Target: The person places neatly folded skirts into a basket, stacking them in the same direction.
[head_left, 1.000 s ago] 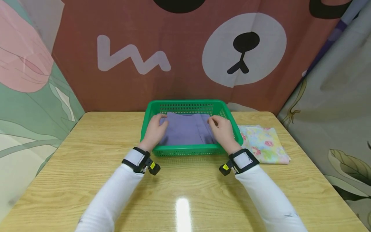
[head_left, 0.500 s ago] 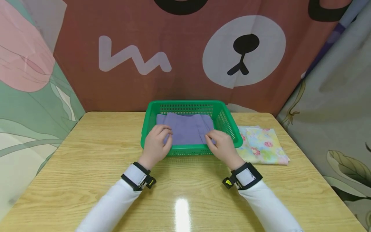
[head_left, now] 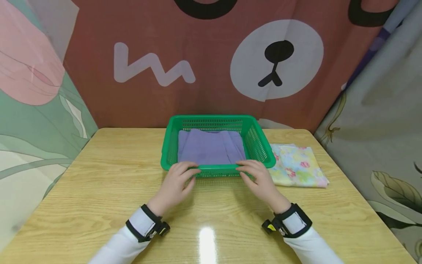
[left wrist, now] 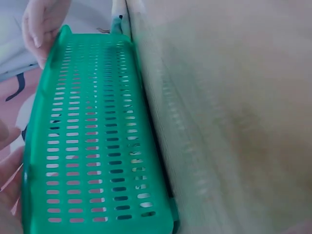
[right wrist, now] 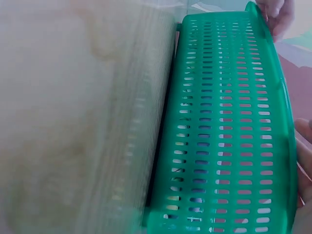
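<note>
A green plastic basket (head_left: 217, 168) with slotted walls stands near the back of the table. Folded purple cloth (head_left: 211, 148) lies in it. My left hand (head_left: 176, 185) is at the left part of its front rim, fingers loosely bent, fingertips overlapping the rim in the head view. The right hand (head_left: 260, 181) is placed likewise toward the right end, thumb apart from the fingers. Neither hand holds anything. Both wrist views show the slotted front wall up close, with left-hand fingers (left wrist: 9, 175) and right-hand fingers (right wrist: 306, 156) at the frame edges beside the rim.
Folded floral cloth (head_left: 300, 167) lies on the wooden table (head_left: 108, 176), close against the basket's right side. Behind the basket hangs a brown curtain (head_left: 211, 91) with a bear print. Patterned curtains border both sides.
Both hands have come out of the basket toward me, from over the purple cloth back to the front rim. Their fingers have loosened. The cloth and basket stay in place.
</note>
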Motion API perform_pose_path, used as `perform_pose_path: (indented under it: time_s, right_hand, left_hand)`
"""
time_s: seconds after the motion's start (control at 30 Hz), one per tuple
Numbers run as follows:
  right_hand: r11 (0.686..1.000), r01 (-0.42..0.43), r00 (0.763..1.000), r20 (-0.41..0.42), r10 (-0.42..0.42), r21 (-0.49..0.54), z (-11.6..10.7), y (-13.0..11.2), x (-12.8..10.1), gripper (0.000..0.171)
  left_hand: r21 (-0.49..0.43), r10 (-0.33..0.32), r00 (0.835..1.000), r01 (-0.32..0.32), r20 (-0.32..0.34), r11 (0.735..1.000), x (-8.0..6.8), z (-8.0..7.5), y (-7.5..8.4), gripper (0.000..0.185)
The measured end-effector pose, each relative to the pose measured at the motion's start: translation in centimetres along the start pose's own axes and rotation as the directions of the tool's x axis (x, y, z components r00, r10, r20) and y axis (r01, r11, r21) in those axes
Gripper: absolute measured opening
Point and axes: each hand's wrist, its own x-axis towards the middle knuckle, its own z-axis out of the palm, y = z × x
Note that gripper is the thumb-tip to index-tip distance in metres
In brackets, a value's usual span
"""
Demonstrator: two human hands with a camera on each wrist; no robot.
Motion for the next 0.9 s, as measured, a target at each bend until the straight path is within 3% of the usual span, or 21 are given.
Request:
perform_pose_path:
  time_s: [0.23,0.43,0.57,0.7,0.8,0.9]
  right_hand:
    - [0.993,-0.054,0.998,-0.026,0.057,0.103,-1.1,-0.7,-1.5,0.025]
    - [0.987,-0.078,0.997,-0.015,0.081,0.139,-2.5,-1.1,-2.5,0.027]
    - [0.984,-0.102,0.995,0.002,0.102,0.147,-3.2,-1.5,-3.2,0.029]
    - [0.976,-0.199,0.977,0.09,0.192,0.089,-3.7,-1.7,-4.0,0.032]
    - [0.953,-0.299,0.936,0.206,0.286,0.038,-4.1,-1.9,-4.1,0.035]
    - [0.925,-0.381,0.863,0.357,0.357,-0.003,-4.5,-2.0,-4.1,0.044]
  left_hand:
    - [0.016,-0.017,0.994,0.015,0.111,1.0,-1.2,-1.4,1.1,0.033]
    - [0.003,-0.132,0.956,0.136,0.263,0.991,-1.9,-2.8,2.3,0.033]
    - [-0.017,-0.19,0.916,0.209,0.355,0.978,-2.1,-3.4,2.8,0.034]
    - [-0.024,-0.237,0.851,0.281,0.469,0.959,-2.3,-3.8,3.1,0.038]
    - [-0.014,-0.269,0.803,0.326,0.532,0.945,-2.7,-3.9,3.2,0.042]
    - [-0.011,-0.289,0.763,0.362,0.579,0.932,-3.0,-3.8,3.3,0.045]
